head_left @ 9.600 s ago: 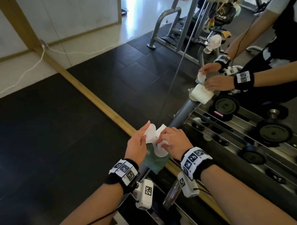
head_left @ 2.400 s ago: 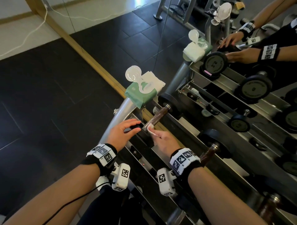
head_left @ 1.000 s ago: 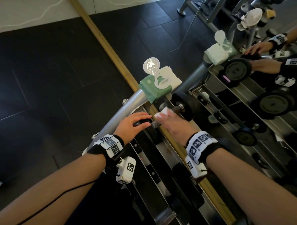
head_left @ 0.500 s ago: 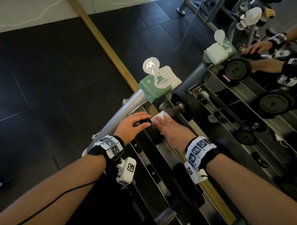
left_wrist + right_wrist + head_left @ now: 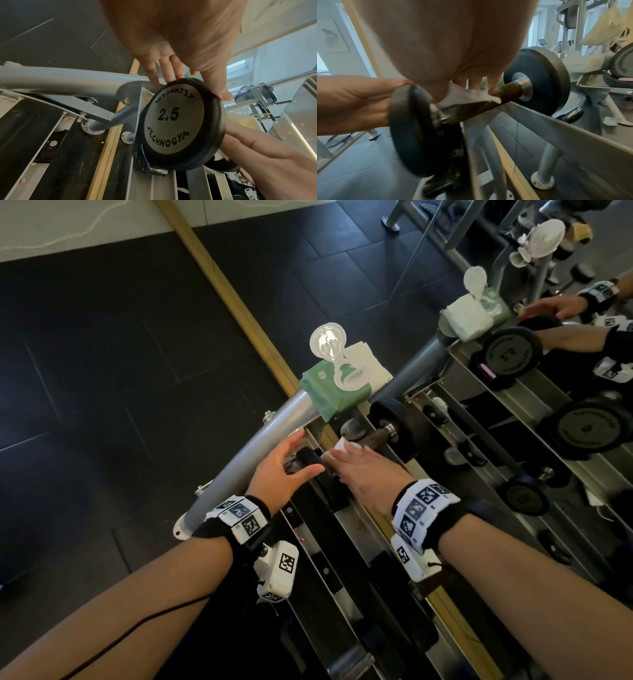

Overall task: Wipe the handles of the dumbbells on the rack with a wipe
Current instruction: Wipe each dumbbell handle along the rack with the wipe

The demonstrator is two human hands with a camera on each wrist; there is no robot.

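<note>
A small dumbbell marked 2.5 lies on the rack's top tier (image 5: 346,518). My left hand (image 5: 284,463) grips the rim of its near plate (image 5: 178,121), thumb (image 5: 217,88) on one side and fingers (image 5: 164,70) on the other. My right hand (image 5: 359,470) is over the brown handle (image 5: 505,89), its fingers curled down on it. It presses a white wipe (image 5: 464,94) against the bar close to the near plate (image 5: 416,128). The wipe (image 5: 342,446) peeks out past my fingertips. The far plate (image 5: 397,426) is untouched.
A green wipes pack (image 5: 337,385) with its lid flipped open sits on the grey rack tube (image 5: 246,453), just beyond the dumbbell. A mirror on the right reflects the rack, bigger dumbbells (image 5: 507,354) and my hands. Lower rack tiers run toward me. Black floor tiles lie to the left.
My right hand has rubbed the wipe a short way back and forth along the handle, ending near the near plate. My left hand has stayed on the plate.
</note>
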